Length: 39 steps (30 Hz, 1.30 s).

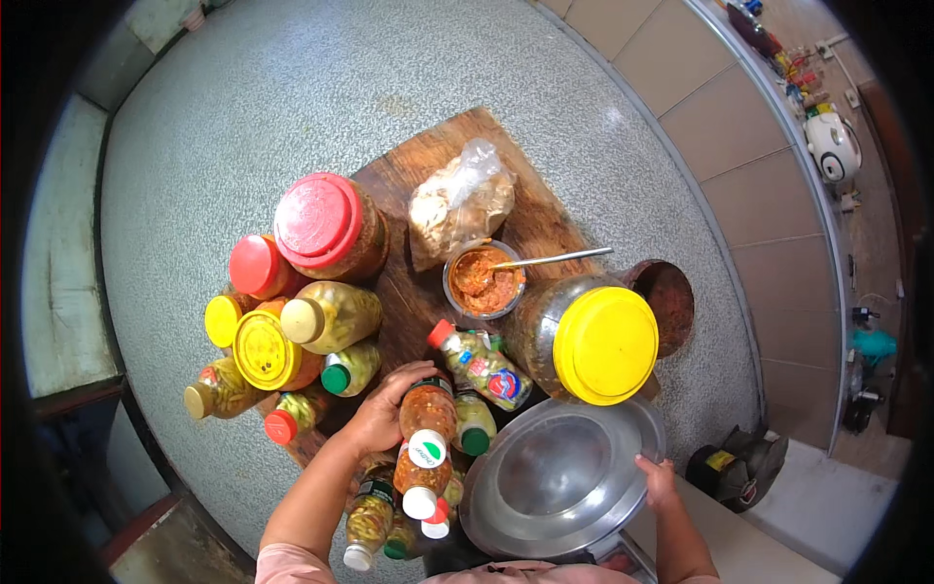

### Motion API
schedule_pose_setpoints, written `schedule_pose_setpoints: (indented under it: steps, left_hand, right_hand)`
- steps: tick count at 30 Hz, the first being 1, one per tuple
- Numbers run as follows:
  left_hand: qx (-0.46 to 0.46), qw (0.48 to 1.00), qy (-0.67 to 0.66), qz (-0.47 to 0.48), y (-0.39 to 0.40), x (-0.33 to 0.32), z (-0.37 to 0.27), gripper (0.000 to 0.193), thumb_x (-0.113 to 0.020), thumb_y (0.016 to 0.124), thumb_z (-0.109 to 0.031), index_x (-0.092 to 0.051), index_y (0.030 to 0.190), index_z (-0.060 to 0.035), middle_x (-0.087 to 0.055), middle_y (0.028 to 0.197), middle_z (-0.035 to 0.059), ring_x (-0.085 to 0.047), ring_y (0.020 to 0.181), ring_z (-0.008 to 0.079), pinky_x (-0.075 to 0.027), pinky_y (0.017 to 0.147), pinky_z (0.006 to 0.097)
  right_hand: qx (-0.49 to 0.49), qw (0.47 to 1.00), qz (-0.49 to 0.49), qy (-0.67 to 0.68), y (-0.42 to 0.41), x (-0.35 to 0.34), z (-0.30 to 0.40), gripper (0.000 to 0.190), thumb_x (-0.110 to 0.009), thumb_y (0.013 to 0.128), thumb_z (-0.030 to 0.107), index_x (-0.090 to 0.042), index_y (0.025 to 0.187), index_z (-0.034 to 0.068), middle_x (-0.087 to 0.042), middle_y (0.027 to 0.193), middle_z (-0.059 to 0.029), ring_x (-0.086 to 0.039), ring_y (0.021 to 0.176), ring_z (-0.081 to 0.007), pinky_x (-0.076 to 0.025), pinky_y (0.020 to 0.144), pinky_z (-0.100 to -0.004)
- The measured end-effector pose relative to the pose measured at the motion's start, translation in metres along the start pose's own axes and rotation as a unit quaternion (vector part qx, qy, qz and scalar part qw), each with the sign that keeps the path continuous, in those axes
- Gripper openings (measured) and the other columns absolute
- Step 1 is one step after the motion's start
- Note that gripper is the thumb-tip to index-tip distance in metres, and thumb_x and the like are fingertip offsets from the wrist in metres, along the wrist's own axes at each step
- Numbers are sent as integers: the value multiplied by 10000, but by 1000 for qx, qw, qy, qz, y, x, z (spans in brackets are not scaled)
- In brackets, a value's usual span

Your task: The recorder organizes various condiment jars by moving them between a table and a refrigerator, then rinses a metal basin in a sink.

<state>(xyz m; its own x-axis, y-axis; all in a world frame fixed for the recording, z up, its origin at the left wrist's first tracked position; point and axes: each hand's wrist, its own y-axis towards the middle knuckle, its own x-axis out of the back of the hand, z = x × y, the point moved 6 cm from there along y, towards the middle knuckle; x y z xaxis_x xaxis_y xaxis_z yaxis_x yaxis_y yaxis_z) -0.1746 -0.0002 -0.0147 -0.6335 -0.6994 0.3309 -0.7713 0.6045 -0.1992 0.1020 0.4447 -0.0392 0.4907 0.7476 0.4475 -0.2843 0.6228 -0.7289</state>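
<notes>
My left hand [387, 409] rests against the side of a plastic bottle of red-orange pickle [429, 412] with a white cap; whether the fingers grip it is not plain. My right hand [659, 482] holds the rim of a large round metal lid or basin [558, 478], thumb on top. Just past the left hand, a red-capped bottle of green chillies [485, 369] lies tilted. Green-capped [474, 427] and white-capped bottles [368, 515] of pickled vegetables crowd around. A big jar with a yellow lid [606, 341] stands beyond the metal piece.
On the wooden table [540, 197] are a tub of orange paste [483, 281] with a spoon, a bag of pale food pieces [460, 204], and a large red-lidded jar [321, 219] among several jars. A dark metal container [660, 306] stands right. Speckled floor [292, 95] surrounds the table.
</notes>
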Motion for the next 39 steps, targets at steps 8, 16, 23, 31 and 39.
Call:
schedule_pose_setpoints:
  steps: [8,16,23,31,39]
  left_hand:
    - [65,992,-98,49,1,4,4,823,-804,650,-92,-377,1354,-89,-412,1369,139,-388,1280,250,-329,1049,353]
    - [197,980,35,-19,-64,38,-19,528,-493,783,79,-443,1301,-11,-565,1202,184,-540,1135,260,-429,952,337]
    - [143,981,-75,-105,-110,-5,-187,283,-488,703,110,-637,908,-15,-658,856,108,-650,787,187,-522,681,279]
    - [87,967,234,-47,-14,-142,-134,266,-455,794,-5,-527,1049,14,-583,954,206,-606,855,378,-501,727,445]
    - [240,901,336,137,26,-174,-58,490,-455,837,-65,-422,1325,-60,-497,1250,226,-646,876,333,-546,700,405]
  right_hand:
    - [-19,997,75,11,1,15,-27,405,-684,707,-63,-500,1067,-54,-610,980,-152,-612,870,-233,-499,795,-361]
    - [-35,997,31,-65,12,45,-73,377,-675,646,-106,-575,1005,-49,-637,910,-125,-630,785,-222,-512,739,-361]
    - [29,988,108,-111,13,43,-27,295,-712,651,-11,-623,924,-83,-653,830,-122,-621,704,-196,-495,637,-343]
    - [56,977,118,-171,44,67,-27,293,-722,664,26,-601,910,-77,-643,821,-153,-622,688,-228,-502,651,-359]
    - [31,987,113,-109,23,72,1,374,-705,651,-30,-522,970,-99,-617,886,-188,-622,765,-256,-512,690,-382]
